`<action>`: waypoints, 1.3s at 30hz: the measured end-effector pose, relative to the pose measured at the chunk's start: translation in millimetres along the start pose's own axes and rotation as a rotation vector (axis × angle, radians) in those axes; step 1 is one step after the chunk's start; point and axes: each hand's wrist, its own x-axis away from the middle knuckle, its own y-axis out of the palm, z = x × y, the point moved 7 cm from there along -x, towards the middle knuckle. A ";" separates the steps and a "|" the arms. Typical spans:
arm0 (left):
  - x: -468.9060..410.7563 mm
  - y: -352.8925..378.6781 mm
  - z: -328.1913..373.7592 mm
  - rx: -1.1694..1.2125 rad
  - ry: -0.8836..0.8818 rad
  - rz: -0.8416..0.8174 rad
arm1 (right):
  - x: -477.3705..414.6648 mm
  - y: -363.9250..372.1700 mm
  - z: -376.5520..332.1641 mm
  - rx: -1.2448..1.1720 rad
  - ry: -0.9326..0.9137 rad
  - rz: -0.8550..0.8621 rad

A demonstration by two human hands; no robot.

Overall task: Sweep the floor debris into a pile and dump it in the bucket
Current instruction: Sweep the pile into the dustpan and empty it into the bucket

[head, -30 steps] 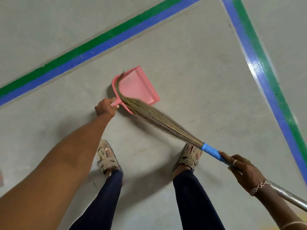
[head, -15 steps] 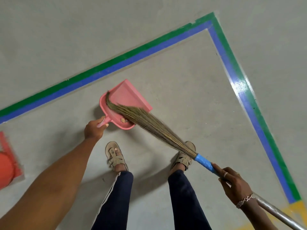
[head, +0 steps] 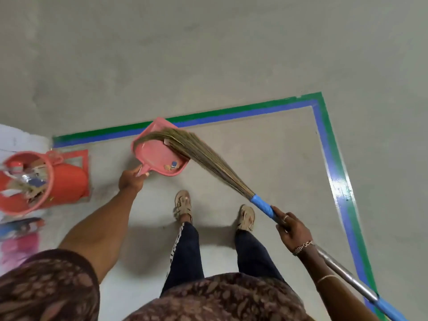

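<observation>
Compared with half a second before, the view has turned towards the left. The orange bucket (head: 69, 181), then only a sliver at the left edge, now shows almost whole at the middle left of the frame. The pink dustpan (head: 155, 156) is now closer to it, and the broom's bristles (head: 203, 156) now lie across the upper right side of the pan instead of its lower part.

The left hand (head: 130, 180) grips the short handle of the dustpan, with the fingers curled around it. I cannot tell if the pan rests on the floor (head: 266, 147) or is lifted a little. The debris (head: 171, 165), a few small tan pieces and one blue piece, lies in the lower right corner of the pan, near the handle.

The right hand (head: 293, 230), at the lower right of the frame, holds the broom shaft firmly where the blue wrap (head: 262, 205) ends. It wears a ring and a bracelet. Behind the wrist a metal pole (head: 342, 272) runs down to the lower right corner.

The bucket stands left of the dustpan, apart from it, and already contains rubbish, among it a clear bottle with a red cap. A line of green and blue tape (head: 231, 114) passes behind the pan's upper tip and turns a corner at the upper right. Two feet in beige sandals (head: 183, 206) stand below the pan.
</observation>
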 end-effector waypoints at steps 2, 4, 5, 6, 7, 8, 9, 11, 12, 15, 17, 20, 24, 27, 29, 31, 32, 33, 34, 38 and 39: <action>33.7 -23.4 -13.4 0.049 -0.028 0.038 | -0.3 -19.9 -14.2 0.002 -0.055 0.011; 65.0 -43.2 -28.2 0.106 -0.054 0.066 | 2.1 -38.9 -27.9 0.016 -0.117 0.007; 79.9 -51.9 -36.5 0.146 -0.074 0.078 | 3.4 -48.1 -32.7 0.026 -0.141 0.004; 93.4 -58.4 -45.9 0.204 -0.087 0.089 | 5.0 -56.9 -37.0 0.033 -0.167 -0.001; 106.1 -64.1 -57.9 0.263 -0.113 0.104 | 7.5 -63.8 -40.7 0.039 -0.194 -0.004; 116.0 -68.2 -72.8 0.315 -0.141 0.117 | 9.2 -69.5 -45.1 0.040 -0.221 -0.012; 124.7 -72.6 -87.4 0.347 -0.165 0.130 | 10.3 -74.3 -50.9 0.035 -0.245 -0.026; 135.8 -79.2 -114.0 0.407 -0.177 0.152 | 8.3 -80.1 -63.6 0.054 -0.299 -0.047; 144.1 -85.0 -125.0 0.444 -0.188 0.165 | 6.5 -80.6 -70.9 0.068 -0.325 -0.056; 170.4 -104.9 -161.0 0.519 -0.223 0.222 | 5.2 -75.6 -96.5 0.102 -0.387 -0.090; 202.7 -123.3 -169.3 0.540 -0.235 0.269 | 8.0 -69.4 -117.6 0.138 -0.433 -0.125; 237.1 -139.8 -192.3 0.594 -0.271 0.306 | 9.8 -59.8 -152.0 0.209 -0.496 -0.157; 265.1 -158.4 -231.2 0.636 -0.302 0.383 | 13.4 -50.3 -197.0 0.299 -0.618 -0.162; 272.0 -175.4 -259.8 0.690 -0.285 0.438 | 21.7 -41.4 -238.0 0.317 -0.715 -0.150; 269.8 -185.7 -284.8 0.721 -0.293 0.461 | 26.4 -27.4 -264.9 0.328 -0.738 -0.174; 266.4 -196.3 -314.6 0.732 -0.314 0.463 | 28.9 -7.8 -290.7 0.380 -0.734 -0.194; 264.1 -201.6 -331.8 0.731 -0.324 0.461 | 29.5 2.9 -303.5 0.412 -0.726 -0.189; 262.0 -206.3 -348.8 0.725 -0.347 0.454 | 31.1 12.9 -316.4 0.433 -0.718 -0.191; 260.1 -212.0 -366.5 0.721 -0.385 0.447 | 33.9 22.9 -331.5 0.446 -0.718 -0.193; 249.0 -243.2 -429.1 0.719 -0.456 0.434 | 44.1 66.2 -390.1 0.467 -0.764 -0.187; 247.1 -251.8 -442.6 0.719 -0.468 0.441 | 47.1 77.6 -402.7 0.465 -0.777 -0.194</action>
